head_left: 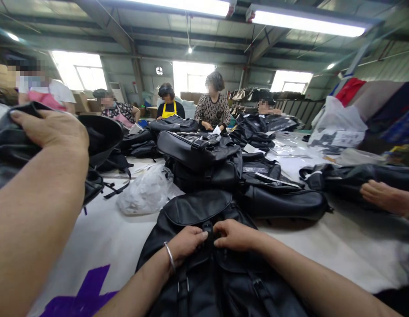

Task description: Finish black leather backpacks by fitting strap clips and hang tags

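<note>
Backpack (197, 207) is laid flat on the table (339, 246), directly before the wearer. The buckle (208, 228) below its flap is pinched from both sides by left hand (187, 242) and right hand (235, 235), fingertips closed on it. A co-worker's hand (52, 130) is rested on a bag (103, 134) at far left.

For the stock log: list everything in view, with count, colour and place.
backpack: one, black, near table edge, under both hands.
other bags: several, black, piled mid-table.
plastic bag: one, clear, crumpled, left of backpack.
table: one, white top.
purple mark: one, table's near-left part.
co-workers: five, far and left sides.
neighbours' hands: two, far left and far right, each on a black bag.
left hand: bracelet at wrist, gripping backpack's buckle.
right hand: gripping same buckle.
</note>
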`<act>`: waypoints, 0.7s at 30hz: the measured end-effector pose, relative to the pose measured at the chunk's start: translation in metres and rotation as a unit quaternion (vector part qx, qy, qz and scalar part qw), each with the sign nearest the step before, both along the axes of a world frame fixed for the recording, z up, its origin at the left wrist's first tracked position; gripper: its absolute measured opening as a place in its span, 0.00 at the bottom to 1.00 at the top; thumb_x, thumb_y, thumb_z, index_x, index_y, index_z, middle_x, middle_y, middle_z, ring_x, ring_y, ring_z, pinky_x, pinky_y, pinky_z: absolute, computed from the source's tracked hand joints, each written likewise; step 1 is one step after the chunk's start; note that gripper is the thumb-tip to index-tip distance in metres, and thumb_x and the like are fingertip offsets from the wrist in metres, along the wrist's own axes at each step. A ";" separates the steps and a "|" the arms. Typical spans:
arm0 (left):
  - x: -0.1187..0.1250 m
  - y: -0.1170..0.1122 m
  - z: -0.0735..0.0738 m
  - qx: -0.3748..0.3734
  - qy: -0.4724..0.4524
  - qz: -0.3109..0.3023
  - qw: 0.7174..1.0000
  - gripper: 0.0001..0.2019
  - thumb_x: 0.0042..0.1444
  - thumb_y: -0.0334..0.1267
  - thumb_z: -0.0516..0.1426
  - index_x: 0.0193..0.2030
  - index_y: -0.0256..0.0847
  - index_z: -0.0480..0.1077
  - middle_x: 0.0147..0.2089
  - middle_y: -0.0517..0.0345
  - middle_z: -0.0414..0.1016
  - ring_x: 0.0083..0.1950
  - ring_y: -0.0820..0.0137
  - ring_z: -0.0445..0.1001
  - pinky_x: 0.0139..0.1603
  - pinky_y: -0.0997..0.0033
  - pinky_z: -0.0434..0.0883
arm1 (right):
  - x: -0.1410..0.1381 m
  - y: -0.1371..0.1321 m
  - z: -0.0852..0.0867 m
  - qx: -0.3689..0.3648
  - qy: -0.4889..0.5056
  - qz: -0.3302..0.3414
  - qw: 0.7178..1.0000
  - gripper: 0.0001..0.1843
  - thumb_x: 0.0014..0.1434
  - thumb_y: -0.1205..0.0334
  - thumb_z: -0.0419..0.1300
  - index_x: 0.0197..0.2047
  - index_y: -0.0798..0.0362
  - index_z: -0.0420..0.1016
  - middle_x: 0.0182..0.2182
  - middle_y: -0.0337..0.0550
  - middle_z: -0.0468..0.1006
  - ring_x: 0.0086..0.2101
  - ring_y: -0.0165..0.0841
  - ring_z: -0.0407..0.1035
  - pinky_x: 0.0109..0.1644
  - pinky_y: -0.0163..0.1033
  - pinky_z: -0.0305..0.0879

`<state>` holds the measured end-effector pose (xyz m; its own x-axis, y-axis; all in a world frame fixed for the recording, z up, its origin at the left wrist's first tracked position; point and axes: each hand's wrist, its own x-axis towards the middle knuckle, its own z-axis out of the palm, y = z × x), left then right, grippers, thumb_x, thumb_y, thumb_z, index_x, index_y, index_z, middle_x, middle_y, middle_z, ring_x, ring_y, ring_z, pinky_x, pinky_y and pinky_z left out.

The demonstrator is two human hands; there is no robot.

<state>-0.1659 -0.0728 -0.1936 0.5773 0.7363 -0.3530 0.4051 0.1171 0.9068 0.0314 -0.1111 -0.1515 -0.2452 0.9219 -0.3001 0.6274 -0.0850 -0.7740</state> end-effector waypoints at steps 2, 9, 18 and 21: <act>0.002 -0.002 -0.002 0.052 0.021 0.007 0.998 0.19 0.51 0.54 0.54 0.23 0.39 0.66 0.20 0.63 0.62 0.24 0.72 0.61 0.27 0.71 0.58 | 0.005 -0.007 0.005 0.027 -0.028 0.027 0.999 0.09 0.43 0.64 0.64 0.32 0.52 0.80 0.25 0.36 0.77 0.28 0.29 0.66 0.32 0.33 0.55; -0.014 -0.009 -0.009 0.265 0.088 0.074 0.957 0.12 0.57 0.41 0.52 0.35 0.37 0.74 0.34 0.52 0.75 0.37 0.64 0.72 0.42 0.66 0.67 | 0.030 -0.036 0.002 0.062 -0.050 0.022 0.997 0.15 0.55 0.60 0.56 0.21 0.56 0.73 0.17 0.34 0.66 0.22 0.26 0.57 0.26 0.32 0.49; -0.050 -0.002 -0.014 0.361 0.154 0.157 0.906 0.11 0.52 0.39 0.55 0.37 0.39 0.77 0.42 0.47 0.78 0.49 0.55 0.73 0.57 0.54 0.66 | 0.066 -0.055 -0.010 0.181 0.035 -0.201 0.962 0.20 0.61 0.49 0.54 0.27 0.54 0.75 0.23 0.37 0.71 0.28 0.31 0.65 0.33 0.34 0.59; -0.061 0.004 -0.015 0.333 0.168 0.207 0.905 0.13 0.53 0.42 0.54 0.36 0.39 0.76 0.40 0.48 0.79 0.46 0.56 0.75 0.54 0.56 0.68 | 0.095 -0.049 -0.037 0.157 0.051 -0.268 0.949 0.21 0.60 0.45 0.54 0.29 0.54 0.75 0.22 0.37 0.70 0.26 0.32 0.65 0.32 0.35 0.60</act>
<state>-0.2265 -0.0687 -0.2085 0.1467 0.9788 0.1432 0.7168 -0.2049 0.6665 0.1263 -0.1602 -0.1889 0.2715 0.9624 0.0111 0.4794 -0.1252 -0.8686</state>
